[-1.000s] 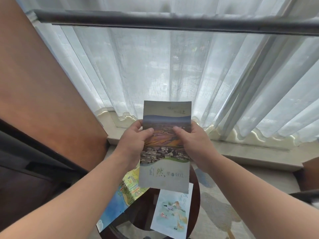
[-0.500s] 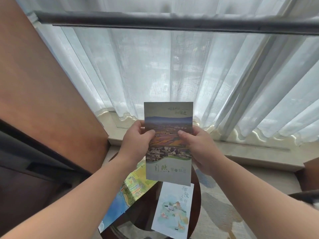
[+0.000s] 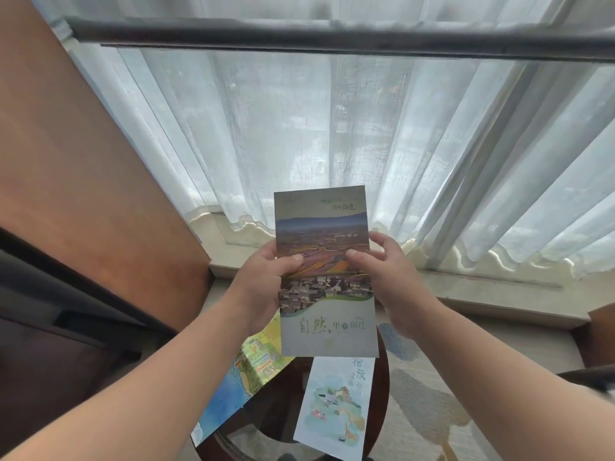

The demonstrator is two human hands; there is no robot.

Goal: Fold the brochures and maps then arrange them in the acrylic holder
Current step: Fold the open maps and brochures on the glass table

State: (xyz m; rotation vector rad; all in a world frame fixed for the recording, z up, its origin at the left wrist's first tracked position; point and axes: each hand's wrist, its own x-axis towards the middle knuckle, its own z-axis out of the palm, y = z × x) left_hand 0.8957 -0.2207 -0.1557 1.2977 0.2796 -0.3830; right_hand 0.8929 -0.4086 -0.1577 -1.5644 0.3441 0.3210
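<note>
Sheer curtain (image 3: 332, 128) behind, dark round counter (image 3: 276, 410) below. The brochure (image 3: 324, 271) is in the air, upright, long axis vertical. Left hand (image 3: 263, 281) pinches its left edge and right hand (image 3: 389, 277) its right, both equally near. Acrylic holder out of view.

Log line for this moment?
left hand: grips brochure | right hand: grips brochure | map, leaflet: on table

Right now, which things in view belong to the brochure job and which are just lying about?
Job: landscape brochure, gripped by left hand and right hand; illustrated map and pale brochure on the round table. Acrylic holder not in view.
Not job: sheer curtain, dark rail, wood panel, window sill.
</note>
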